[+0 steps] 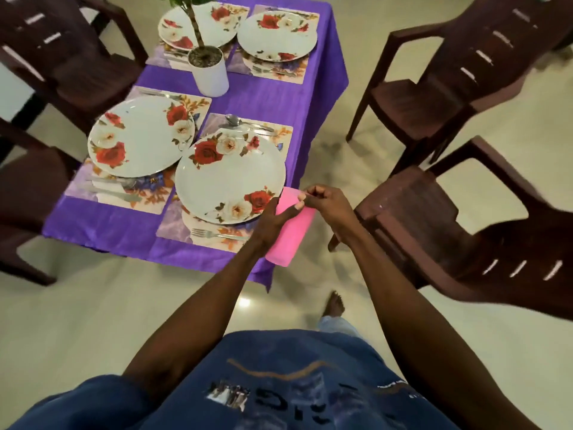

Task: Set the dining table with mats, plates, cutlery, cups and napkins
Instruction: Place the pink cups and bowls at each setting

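Note:
A table with a purple cloth (257,100) carries several floral mats, each with a white rose-patterned plate and cutlery. The nearest plate (229,178) lies on its mat with a fork (217,234) in front and a spoon (238,121) behind. My left hand (273,221) grips a pink stack of cups (293,234) just off the table's near right corner. My right hand (325,203) pinches the rim at the stack's top end. How many cups are stacked is hidden.
A white pot with a plant (209,69) stands mid-table. Dark brown plastic chairs surround the table: two at the right (459,97) (465,231), others at the left (62,57). My bare foot (333,304) is on the pale tiled floor.

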`<state>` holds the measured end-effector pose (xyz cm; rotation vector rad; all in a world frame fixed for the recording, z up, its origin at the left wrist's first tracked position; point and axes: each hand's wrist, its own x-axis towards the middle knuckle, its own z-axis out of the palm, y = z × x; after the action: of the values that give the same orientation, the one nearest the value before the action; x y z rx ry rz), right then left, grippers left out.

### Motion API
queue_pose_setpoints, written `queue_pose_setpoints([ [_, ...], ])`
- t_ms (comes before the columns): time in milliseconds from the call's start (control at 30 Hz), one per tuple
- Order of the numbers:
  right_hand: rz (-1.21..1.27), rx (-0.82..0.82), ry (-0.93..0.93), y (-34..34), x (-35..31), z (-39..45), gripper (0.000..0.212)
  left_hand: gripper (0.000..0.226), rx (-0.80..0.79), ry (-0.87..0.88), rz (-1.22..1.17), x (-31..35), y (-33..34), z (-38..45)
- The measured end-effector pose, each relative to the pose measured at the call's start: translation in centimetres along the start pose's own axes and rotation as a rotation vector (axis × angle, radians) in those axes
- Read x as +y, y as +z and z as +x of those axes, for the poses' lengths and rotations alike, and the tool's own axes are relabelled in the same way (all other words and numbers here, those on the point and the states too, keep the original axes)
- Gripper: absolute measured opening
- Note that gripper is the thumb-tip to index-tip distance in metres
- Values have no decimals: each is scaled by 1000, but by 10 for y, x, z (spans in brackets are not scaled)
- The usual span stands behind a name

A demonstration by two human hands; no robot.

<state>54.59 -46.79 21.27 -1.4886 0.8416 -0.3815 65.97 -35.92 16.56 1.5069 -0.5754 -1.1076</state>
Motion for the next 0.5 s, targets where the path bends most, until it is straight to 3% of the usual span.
queue_pose_setpoints([
  [233, -177, -331, -11, -77, -34, 61, 12, 59, 182, -12, 77, 27, 51, 31],
  [367, -171, -434, -23, -81, -40, 95, 12, 62, 309, 1, 78, 38, 51, 47],
  [433, -117, -469, -25, -75, -40, 110, 6, 56, 349, -5, 90, 45, 46, 53],
  [500, -86, -519, -21, -66, -44, 126, 15, 46, 379, -22, 60, 50, 36, 61],
])
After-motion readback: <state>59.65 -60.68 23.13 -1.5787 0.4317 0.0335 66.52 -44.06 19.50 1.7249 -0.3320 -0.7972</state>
